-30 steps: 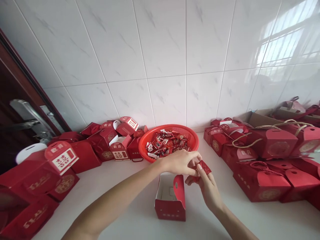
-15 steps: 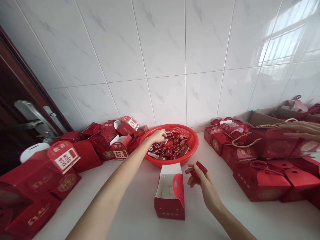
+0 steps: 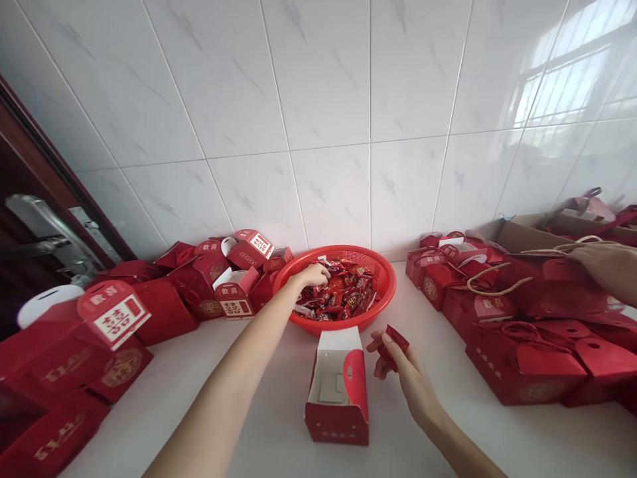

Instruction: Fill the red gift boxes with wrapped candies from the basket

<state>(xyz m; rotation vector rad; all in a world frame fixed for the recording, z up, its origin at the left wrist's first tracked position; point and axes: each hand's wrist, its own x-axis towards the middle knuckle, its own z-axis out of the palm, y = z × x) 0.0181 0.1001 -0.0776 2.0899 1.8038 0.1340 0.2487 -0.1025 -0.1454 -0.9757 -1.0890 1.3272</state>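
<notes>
My left hand [image 3: 313, 274] reaches into a red plastic basket [image 3: 388, 292] holding many wrapped candies [image 3: 348, 292]. Its fingers are curled down among the wrappers; what they grip, if anything, I cannot make out. My right hand [image 3: 403, 358] holds a small red candy packet [image 3: 397, 338] between thumb and fingers, just right of an open red gift box [image 3: 336, 425]. The box stands on the white counter in front of the basket. Its flaps are up, its inside is pale, and no candy shows in it.
Red gift boxes [image 3: 119, 322] are piled on the left, near a door handle [image 3: 44, 226]. More red boxes [image 3: 522, 365] stand on the right, where another person's hand [image 3: 610, 265] is at a rope-handled one. A tiled wall [image 3: 328, 192] rises behind.
My left hand has dipped slightly lower into the candies, its fingers more curled. My right hand still holds the red packet, almost unmoved. The other person's hand has shifted over the rope-handled item.
</notes>
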